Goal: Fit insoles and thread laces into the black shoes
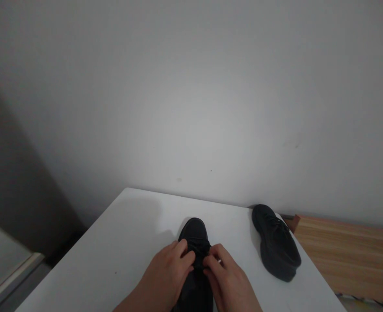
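Note:
A black shoe [194, 234] stands on the white table [126, 242], toe pointing away from me. My left hand [167, 275] and my right hand [227, 277] rest on its top, fingertips pinched on the black laces near the middle. The laces themselves are hard to make out against the dark shoe. A second black shoe [276, 242] lies to the right near the table's far right corner, apart from both hands.
A plain grey wall rises right behind the table. A wooden surface [347, 255] sits lower on the right beyond the table edge. On the left is a dark gap and a pale ledge [6, 268].

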A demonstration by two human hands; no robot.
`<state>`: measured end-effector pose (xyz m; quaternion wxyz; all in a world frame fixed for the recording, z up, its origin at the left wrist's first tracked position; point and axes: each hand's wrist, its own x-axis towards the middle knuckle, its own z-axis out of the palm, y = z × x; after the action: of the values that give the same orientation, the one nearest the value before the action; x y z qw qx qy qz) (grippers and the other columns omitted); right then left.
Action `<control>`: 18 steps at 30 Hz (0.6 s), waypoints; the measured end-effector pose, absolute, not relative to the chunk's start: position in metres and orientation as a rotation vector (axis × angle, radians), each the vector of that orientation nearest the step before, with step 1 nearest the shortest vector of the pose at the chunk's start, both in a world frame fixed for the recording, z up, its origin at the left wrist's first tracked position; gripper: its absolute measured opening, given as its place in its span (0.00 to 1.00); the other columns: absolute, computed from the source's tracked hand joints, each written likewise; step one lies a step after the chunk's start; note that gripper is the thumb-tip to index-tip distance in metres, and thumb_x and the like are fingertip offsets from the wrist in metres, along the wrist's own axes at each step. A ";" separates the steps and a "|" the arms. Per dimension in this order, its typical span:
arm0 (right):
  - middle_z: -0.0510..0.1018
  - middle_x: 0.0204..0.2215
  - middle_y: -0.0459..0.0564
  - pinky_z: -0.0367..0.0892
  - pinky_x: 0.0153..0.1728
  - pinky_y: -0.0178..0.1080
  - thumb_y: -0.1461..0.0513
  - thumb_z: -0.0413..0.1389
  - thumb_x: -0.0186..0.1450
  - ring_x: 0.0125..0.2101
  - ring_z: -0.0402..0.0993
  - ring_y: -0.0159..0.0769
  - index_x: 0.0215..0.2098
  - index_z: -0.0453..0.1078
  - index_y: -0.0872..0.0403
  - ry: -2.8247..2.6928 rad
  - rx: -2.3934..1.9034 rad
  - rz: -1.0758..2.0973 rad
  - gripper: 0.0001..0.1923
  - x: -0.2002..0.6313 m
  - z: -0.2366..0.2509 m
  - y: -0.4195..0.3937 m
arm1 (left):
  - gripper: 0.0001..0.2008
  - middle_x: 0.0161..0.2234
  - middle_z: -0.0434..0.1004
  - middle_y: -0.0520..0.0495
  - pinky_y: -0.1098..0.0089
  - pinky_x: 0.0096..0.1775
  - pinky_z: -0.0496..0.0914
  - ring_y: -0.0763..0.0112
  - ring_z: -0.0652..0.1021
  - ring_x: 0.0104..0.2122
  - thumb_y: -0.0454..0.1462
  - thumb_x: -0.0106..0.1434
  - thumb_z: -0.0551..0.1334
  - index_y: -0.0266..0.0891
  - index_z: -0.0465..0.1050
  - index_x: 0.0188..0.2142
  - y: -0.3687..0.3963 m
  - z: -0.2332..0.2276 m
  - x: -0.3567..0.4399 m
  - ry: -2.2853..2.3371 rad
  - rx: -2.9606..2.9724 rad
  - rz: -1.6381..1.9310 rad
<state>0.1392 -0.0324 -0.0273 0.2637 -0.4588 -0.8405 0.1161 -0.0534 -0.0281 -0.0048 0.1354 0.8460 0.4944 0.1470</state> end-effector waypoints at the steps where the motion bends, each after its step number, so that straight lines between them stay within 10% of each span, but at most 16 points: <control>1: 0.75 0.38 0.52 0.73 0.33 0.38 0.70 0.51 0.65 0.33 0.77 0.40 0.37 0.71 0.49 -2.241 -1.228 0.328 0.11 0.138 -0.025 -0.032 | 0.09 0.39 0.74 0.45 0.64 0.38 0.71 0.60 0.76 0.38 0.27 0.64 0.58 0.40 0.73 0.34 -0.028 -0.003 -0.053 1.434 2.456 0.459; 18: 0.68 0.21 0.39 0.66 0.27 0.34 0.48 0.49 0.73 0.22 0.67 0.30 0.35 0.61 0.49 -1.238 -0.989 1.062 0.15 0.117 -0.008 -0.028 | 0.14 0.30 0.74 0.50 0.68 0.37 0.65 0.67 0.75 0.32 0.42 0.74 0.45 0.43 0.63 0.35 -0.030 -0.002 -0.046 1.104 1.741 1.044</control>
<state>0.1172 -0.0285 -0.0079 0.5785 -0.4229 -0.5294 0.4542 -0.0463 -0.0297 -0.0019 0.4034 0.6894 0.4371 0.4134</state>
